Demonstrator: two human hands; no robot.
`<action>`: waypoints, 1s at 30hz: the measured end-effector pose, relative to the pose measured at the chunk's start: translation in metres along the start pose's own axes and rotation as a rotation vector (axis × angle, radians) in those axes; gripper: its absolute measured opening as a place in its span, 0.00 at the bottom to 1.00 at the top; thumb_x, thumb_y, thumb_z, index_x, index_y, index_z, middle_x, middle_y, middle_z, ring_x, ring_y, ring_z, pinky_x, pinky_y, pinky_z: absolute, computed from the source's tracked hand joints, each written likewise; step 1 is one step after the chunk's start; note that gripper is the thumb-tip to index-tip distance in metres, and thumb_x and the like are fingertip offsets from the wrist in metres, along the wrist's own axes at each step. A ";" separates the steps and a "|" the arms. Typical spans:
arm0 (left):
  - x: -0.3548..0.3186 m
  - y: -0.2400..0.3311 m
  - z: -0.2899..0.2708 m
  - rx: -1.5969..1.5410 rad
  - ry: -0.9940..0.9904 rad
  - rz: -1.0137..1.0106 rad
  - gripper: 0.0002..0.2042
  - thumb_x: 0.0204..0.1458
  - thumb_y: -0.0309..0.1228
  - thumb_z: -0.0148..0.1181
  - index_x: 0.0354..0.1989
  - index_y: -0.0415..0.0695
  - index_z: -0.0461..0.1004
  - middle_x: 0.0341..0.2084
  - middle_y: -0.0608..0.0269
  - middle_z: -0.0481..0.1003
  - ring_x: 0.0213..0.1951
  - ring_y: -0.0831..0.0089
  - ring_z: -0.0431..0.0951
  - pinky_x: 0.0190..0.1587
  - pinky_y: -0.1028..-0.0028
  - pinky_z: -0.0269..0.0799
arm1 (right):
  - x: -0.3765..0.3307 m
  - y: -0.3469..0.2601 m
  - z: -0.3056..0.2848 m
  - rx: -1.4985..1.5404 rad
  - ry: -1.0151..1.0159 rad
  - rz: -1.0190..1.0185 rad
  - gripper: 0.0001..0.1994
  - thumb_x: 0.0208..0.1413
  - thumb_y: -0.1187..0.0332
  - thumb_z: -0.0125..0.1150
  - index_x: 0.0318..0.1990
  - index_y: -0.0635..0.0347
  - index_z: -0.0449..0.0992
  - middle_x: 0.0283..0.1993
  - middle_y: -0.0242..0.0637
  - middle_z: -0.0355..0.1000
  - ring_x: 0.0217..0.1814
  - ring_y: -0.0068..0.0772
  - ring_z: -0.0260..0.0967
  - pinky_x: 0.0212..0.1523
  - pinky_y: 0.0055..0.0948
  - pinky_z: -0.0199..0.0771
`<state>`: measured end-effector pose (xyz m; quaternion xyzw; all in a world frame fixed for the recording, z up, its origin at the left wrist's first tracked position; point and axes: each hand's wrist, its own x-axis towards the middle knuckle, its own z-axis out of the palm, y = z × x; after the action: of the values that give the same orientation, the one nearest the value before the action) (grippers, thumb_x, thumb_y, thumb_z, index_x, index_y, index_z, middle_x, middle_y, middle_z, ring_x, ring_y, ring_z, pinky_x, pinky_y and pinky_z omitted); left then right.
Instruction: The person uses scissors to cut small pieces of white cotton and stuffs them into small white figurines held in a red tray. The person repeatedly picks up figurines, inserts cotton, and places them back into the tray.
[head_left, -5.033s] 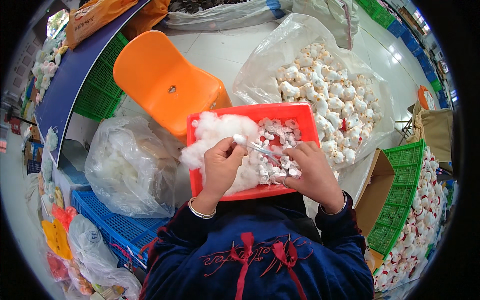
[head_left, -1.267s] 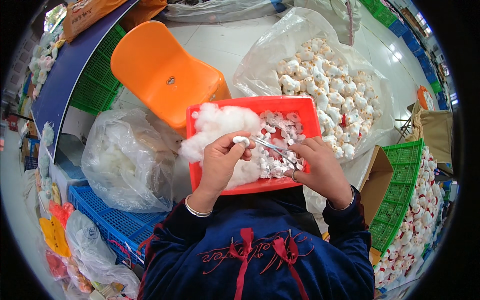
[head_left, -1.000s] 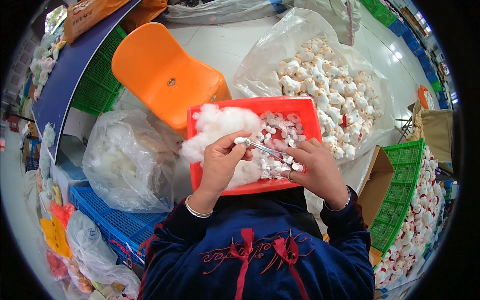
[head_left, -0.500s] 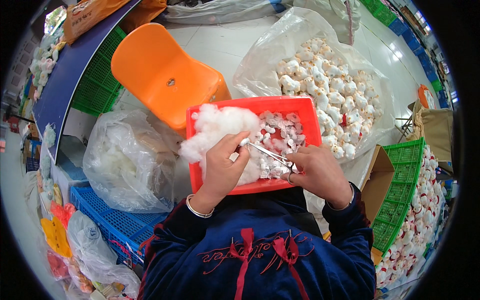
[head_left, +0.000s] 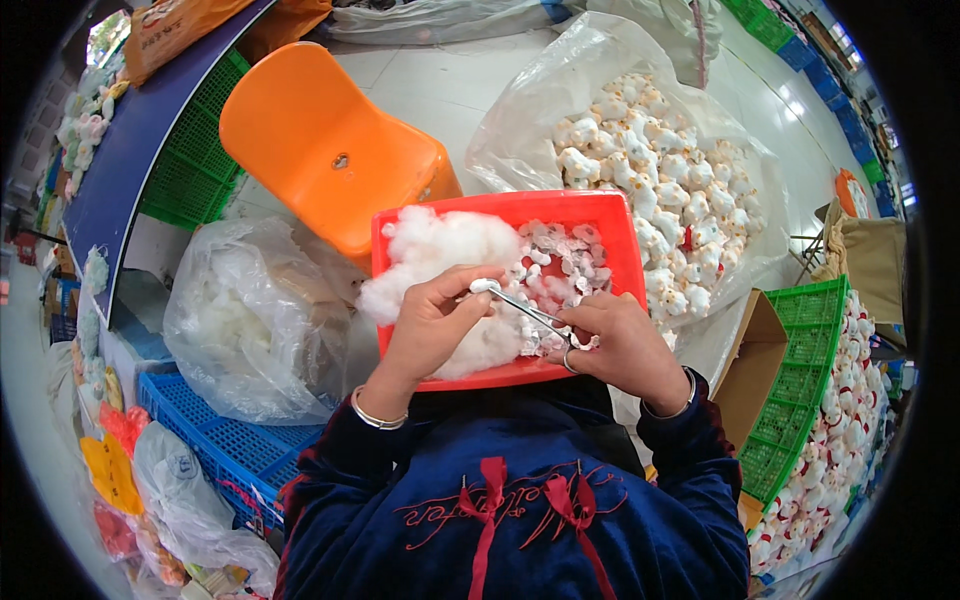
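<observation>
My right hand (head_left: 625,345) grips silver locking forceps (head_left: 532,309) by the finger loops, with the jaws slanting up toward the left. At their tip is a small white fabric piece (head_left: 484,286), pinched between the thumb and fingers of my left hand (head_left: 428,322). Whether the jaws are inside the piece or only against it, I cannot tell. Both hands are over a red plastic tub (head_left: 625,240) at my lap. White stuffing fluff (head_left: 450,243) fills its left side and spills over the rim; many small white pieces (head_left: 562,250) lie on its right.
An orange chair (head_left: 335,150) stands beyond the tub. Right of it, a big clear bag (head_left: 510,130) holds white plush pieces (head_left: 650,180). A plastic bag of fluff (head_left: 250,320) rests by a blue crate (head_left: 215,440) at left. A green crate (head_left: 805,390) and a cardboard box (head_left: 755,365) flank my right.
Both hands have shifted slightly left with the forceps and the white piece. My left fingers have moved around the piece, which shows more at the forceps' tip.
</observation>
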<state>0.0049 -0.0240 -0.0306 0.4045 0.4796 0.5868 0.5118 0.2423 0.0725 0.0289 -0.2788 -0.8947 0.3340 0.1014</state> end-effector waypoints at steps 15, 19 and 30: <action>0.006 -0.004 -0.010 0.011 0.083 -0.197 0.08 0.62 0.25 0.63 0.45 0.34 0.82 0.29 0.64 0.80 0.26 0.82 0.76 0.30 0.81 0.73 | -0.009 0.021 -0.015 0.004 -0.150 0.160 0.15 0.50 0.64 0.74 0.44 0.58 0.83 0.35 0.40 0.79 0.40 0.42 0.78 0.42 0.38 0.75; 0.004 -0.008 0.001 -0.139 0.129 -0.213 0.07 0.63 0.25 0.61 0.44 0.34 0.81 0.30 0.62 0.80 0.26 0.81 0.76 0.29 0.81 0.73 | 0.006 0.015 -0.008 0.294 0.045 0.266 0.15 0.52 0.64 0.76 0.45 0.62 0.83 0.34 0.37 0.81 0.38 0.29 0.79 0.43 0.31 0.77; -0.003 -0.006 0.031 -0.087 0.040 -0.145 0.09 0.64 0.24 0.62 0.48 0.35 0.80 0.34 0.65 0.81 0.31 0.83 0.76 0.35 0.81 0.73 | 0.022 0.026 0.054 0.718 0.242 0.169 0.09 0.56 0.67 0.73 0.40 0.60 0.80 0.32 0.21 0.72 0.33 0.13 0.60 0.34 0.19 0.64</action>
<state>0.0367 -0.0225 -0.0298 0.3345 0.4918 0.5764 0.5604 0.2153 0.0721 -0.0289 -0.3358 -0.6762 0.5978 0.2696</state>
